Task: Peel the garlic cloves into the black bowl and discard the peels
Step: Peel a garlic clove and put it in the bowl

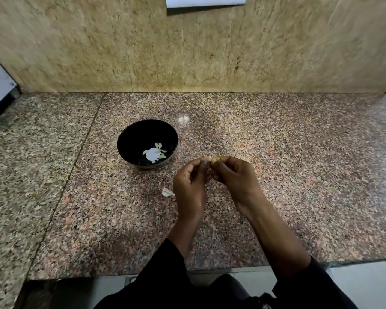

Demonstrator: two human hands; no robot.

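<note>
1. I pinch a garlic clove (212, 159) between the fingertips of both hands; only a small pale bit of it shows above my fingers.
2. My left hand (190, 184) and right hand (234, 175) are both curled around it, thumbs meeting, held above the granite counter (299, 175).
3. Just left of my left hand a whitish garlic piece (168, 192) lies on the counter; whether clove or peel I cannot tell.
4. Beyond and left of my hands stands the black bowl (129, 139), with peeled cloves (158, 146) in its bottom.
5. A marble wall (120, 52) rises behind the counter.
</note>
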